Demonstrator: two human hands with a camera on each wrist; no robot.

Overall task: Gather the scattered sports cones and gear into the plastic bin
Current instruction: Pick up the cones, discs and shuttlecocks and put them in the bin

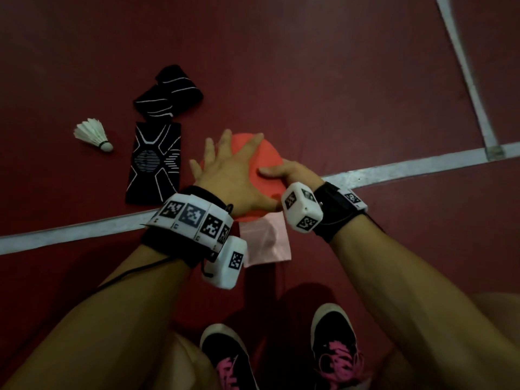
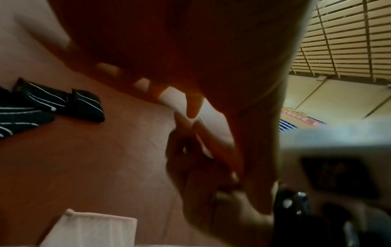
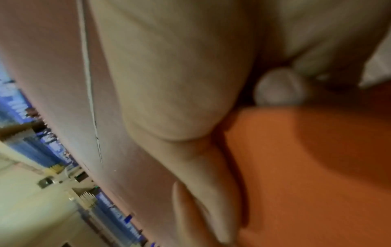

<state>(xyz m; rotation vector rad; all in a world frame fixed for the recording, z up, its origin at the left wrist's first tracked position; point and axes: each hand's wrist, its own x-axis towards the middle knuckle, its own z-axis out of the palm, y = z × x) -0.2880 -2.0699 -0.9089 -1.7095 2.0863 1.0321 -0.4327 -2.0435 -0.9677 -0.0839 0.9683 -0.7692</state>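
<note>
- Your left hand lies flat on top of the orange disc cone, its fingers straight and spread, reaching past the cone's far and left rim.
- Your right hand holds the cone's right rim: the thumb presses on top, while the other fingers are hidden from the head view.
- The cone sits on the red floor, over the white court line and just beyond a pale pink sheet.
- Left of the cone lies a black patterned sleeve, a second folded one beyond it, and a white shuttlecock further left, all apart from your hands.
- The left wrist view, blurred, shows what the head view does not: fingertips on the underside of the spread hand and the folded sleeve low on the floor.
- The right wrist view alone shows your right fingers close against the orange cone; how far they curl under it, you cannot tell.
</note>
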